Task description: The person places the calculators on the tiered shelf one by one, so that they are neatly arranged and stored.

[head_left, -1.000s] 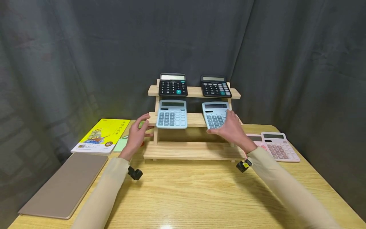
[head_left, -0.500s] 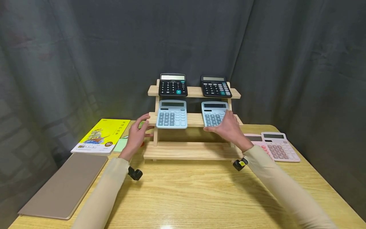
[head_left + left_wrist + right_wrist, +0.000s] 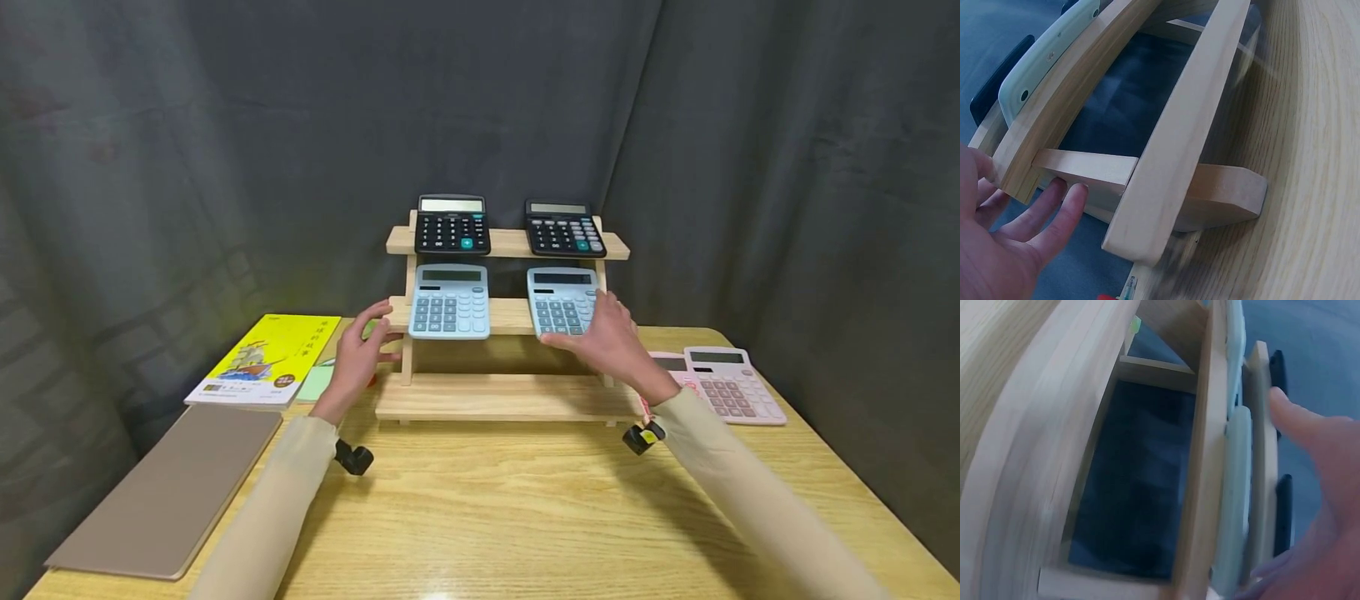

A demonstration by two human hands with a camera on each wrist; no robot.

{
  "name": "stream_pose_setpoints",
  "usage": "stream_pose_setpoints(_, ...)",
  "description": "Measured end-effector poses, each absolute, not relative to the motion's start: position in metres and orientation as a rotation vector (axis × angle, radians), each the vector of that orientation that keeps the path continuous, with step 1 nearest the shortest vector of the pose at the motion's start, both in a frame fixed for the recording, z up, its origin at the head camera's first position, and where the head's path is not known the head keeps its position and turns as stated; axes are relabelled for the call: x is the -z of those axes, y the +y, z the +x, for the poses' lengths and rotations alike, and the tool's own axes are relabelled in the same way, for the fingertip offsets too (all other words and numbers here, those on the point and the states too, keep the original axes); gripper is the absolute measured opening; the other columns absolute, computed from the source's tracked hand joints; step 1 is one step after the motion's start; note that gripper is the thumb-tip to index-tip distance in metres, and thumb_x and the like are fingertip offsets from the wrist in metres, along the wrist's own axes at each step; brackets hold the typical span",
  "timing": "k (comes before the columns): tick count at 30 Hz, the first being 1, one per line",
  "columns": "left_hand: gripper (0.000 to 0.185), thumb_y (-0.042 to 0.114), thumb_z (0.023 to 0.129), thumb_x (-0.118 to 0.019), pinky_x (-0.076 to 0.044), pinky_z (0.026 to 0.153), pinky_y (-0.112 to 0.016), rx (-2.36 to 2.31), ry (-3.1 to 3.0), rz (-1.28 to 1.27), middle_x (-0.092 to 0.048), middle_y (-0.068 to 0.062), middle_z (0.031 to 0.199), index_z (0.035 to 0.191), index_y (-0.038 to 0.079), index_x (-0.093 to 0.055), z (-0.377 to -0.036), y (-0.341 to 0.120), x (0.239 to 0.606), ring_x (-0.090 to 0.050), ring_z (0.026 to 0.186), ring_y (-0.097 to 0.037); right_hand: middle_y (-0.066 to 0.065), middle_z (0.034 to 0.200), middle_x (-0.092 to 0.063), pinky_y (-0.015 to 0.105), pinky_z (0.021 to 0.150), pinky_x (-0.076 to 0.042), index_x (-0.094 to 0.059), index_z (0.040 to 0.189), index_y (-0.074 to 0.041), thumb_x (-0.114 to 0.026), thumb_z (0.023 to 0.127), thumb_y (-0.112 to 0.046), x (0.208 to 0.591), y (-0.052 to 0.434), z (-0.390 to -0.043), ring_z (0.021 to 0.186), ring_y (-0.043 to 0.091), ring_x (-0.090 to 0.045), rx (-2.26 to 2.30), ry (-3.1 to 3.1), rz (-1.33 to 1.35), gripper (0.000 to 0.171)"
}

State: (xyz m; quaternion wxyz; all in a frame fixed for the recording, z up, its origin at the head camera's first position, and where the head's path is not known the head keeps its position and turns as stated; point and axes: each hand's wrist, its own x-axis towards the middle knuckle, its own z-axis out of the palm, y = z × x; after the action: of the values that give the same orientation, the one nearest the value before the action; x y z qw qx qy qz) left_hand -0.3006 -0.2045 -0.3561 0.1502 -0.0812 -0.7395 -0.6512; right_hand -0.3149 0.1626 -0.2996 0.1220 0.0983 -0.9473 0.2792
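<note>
A tiered wooden rack (image 3: 510,396) stands on the table. On its middle shelf lean two light blue calculators, a left one (image 3: 450,283) and a right one (image 3: 562,292). My right hand (image 3: 611,337) holds the right calculator, thumb by its lower front edge and fingers at its right side. The right wrist view shows this calculator (image 3: 1233,500) edge-on, with the thumb (image 3: 1297,422) in front of its face. My left hand (image 3: 356,354) grips the left end of the middle shelf; in the left wrist view its fingertips (image 3: 1075,194) lie under the side strut (image 3: 1088,167).
Two black calculators, a left one (image 3: 452,229) and a right one (image 3: 564,229), lean on the top shelf. Pink calculators (image 3: 731,387) lie at the right of the table. At the left are a yellow book (image 3: 262,354), a green pad (image 3: 315,382) and a brown notebook (image 3: 168,487).
My right hand shifted the right light blue calculator a little left and straightened it, then moved slightly back to the right. The left hand has kept its place at the shelf end.
</note>
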Motion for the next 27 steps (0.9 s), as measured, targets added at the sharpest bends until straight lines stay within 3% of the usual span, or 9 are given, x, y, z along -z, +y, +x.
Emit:
stream_pose_setpoints(7,0.042,0.011,0.109,-0.046,-0.052,0.089,-0.066,1.868,-2.121,-0.261,-0.034,-0.018,0.159,0.147,-0.007,-0.043,-0.287,-0.199,0.342,-0.056,0.121,-0.052,0.031,0.160,-0.019,0.070,0.113,-0.026,-0.015,0.157,0.007,-0.067,0.093,-0.055,0.287,0.192,-0.287,0.144,0.050,-0.023,-0.854,-2.761,0.264,0.104)
stream_pose_setpoints(12,0.043,0.011,0.109,-0.047,-0.052,0.089,-0.067,1.866,-2.115,-0.279,-0.034,-0.018,0.159,0.147,-0.007,-0.043,-0.287,-0.200,0.344,-0.055,0.121,-0.053,0.031,0.159,-0.022,0.072,0.106,-0.035,-0.019,0.158,0.003,-0.063,0.099,-0.046,0.297,0.224,-0.266,0.138,0.053,-0.032,-0.851,-2.718,0.250,0.089)
stream_pose_setpoints(17,0.042,0.011,0.109,-0.046,-0.052,0.090,-0.065,1.864,-2.135,-0.260,-0.034,-0.017,0.159,0.147,-0.006,-0.043,-0.286,-0.199,0.344,-0.056,0.121,-0.051,0.037,0.152,-0.026,0.074,0.101,-0.039,-0.018,0.156,0.008,-0.067,0.097,-0.041,0.319,0.258,-0.253,0.130,0.059,-0.036,-0.831,-2.751,0.199,0.090)
stream_pose_setpoints(27,0.042,0.013,0.109,-0.046,-0.054,0.089,-0.061,1.846,-2.153,-0.255,-0.034,-0.016,0.159,0.148,-0.005,-0.043,-0.286,-0.199,0.343,-0.058,0.121,-0.048,0.050,0.145,-0.020,0.079,0.104,-0.026,-0.012,0.147,0.024,-0.077,0.089,-0.044,0.370,0.307,-0.236,0.133,0.065,-0.022,-0.817,-2.913,0.136,0.111)
